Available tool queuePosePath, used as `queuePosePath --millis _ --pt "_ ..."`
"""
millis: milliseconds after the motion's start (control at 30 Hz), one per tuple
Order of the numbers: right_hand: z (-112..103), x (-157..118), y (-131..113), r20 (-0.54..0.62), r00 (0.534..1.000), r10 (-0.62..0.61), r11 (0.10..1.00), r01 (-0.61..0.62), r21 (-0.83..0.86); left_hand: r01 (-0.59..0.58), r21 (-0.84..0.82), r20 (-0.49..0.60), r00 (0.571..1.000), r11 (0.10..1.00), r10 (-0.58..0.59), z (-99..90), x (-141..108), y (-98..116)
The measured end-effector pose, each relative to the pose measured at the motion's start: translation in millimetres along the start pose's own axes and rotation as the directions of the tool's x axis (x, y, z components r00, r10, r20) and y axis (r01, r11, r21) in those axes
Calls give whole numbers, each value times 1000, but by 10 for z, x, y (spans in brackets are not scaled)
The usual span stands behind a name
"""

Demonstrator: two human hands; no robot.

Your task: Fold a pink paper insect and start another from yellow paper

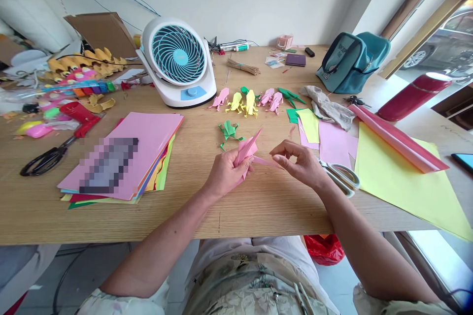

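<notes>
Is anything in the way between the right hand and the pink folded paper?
Nothing visible blocks the gap between the right hand and the pink folded paper. The paper's thin point reaches toward that hand. The left hand grips the paper, and the green folded paper lies beyond, off to the side.

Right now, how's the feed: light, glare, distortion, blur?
Head view: daylight from the window at right, table washed pale there; wide-lens stretch probably exaggerates the bottle's lean; top-right corner dark. Head view: pixelated patch over the paper stack; pink flap looks slightly smeared by the right hand, fan reads crisp.
</notes>
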State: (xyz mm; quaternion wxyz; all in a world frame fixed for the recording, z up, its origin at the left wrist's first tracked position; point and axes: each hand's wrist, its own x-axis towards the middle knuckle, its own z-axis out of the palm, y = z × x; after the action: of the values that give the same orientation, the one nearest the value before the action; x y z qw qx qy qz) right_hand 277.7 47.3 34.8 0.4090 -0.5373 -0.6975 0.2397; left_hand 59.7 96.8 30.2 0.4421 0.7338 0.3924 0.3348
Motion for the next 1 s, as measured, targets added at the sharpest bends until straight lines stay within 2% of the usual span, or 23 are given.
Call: queuePosePath --millis 100,200,300,367,500,633,767,1000 --pt "41 14 -68 61 998 8 995 -14 103 13 -39 77 997 999 -10 71 -3 -34" --pt "86 17 -54 193 979 71 967 -115 226 89 -158 178 982 983 -60 130 -6 -72" --pt "106 10 5 241 964 117 949 -180 258 150 -206 266 960 967 -92 149 -4 -101" --pt "103 3 28 233 964 126 955 -182 236 134 -169 269 959 977 -85 146 0 -118" --pt "97 -4 0 224 965 133 964 -178 196 77 -101 202 978 992 -55 136 10 -144" --pt "118 4 -30 269 952 144 959 -201 199 21 13 174 984 1000 -23 130 5 -124" --pt "157 4 -6 349 931 106 946 -203 254 8 17 236 972 1000 -12 135 -19 -78" --pt "191 -2 5 238 957 164 942 -224 250 68 -58 301 952 996 -47 95 17 -110"
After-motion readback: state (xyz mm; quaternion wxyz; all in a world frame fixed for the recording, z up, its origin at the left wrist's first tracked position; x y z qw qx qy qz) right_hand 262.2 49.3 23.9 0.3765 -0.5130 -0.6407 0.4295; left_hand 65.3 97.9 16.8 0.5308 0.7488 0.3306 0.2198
